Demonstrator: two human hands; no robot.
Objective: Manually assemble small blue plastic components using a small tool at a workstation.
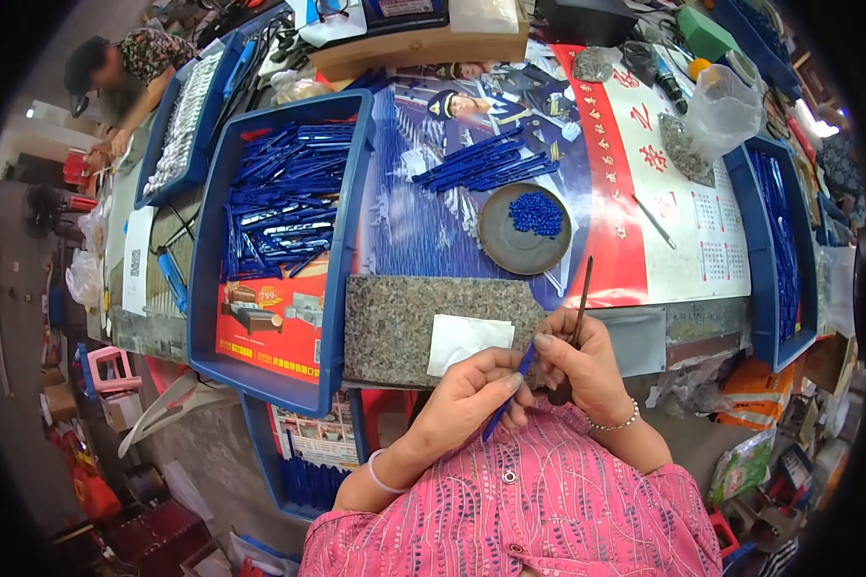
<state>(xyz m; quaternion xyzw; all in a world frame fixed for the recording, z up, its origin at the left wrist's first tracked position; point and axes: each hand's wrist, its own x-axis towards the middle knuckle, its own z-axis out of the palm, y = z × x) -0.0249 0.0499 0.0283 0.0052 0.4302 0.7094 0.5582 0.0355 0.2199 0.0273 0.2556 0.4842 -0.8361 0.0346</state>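
Note:
My left hand (464,402) is closed round a slim blue stick (496,419) that slants across my fingers in front of my chest. The fingertips of my right hand (587,363) meet the stick's upper end. That same hand also grips a thin dark pointed tool (585,288), tip upward, its dark handle below the fingers. Just beyond my hands is a speckled stone slab (390,332) with folded white paper (467,340) on it. Behind the slab sits a round grey dish (496,248) holding small blue beads (536,213). Loose blue sticks (491,165) lie beside the dish.
At left a blue tray (358,183) holds many blue sticks (289,178); another blue tray (762,341) stands at right. A metal pen-like tool (654,221) lies on the poster (606,260). A wooden box (423,50) is at the back. Another person (130,77) is far left.

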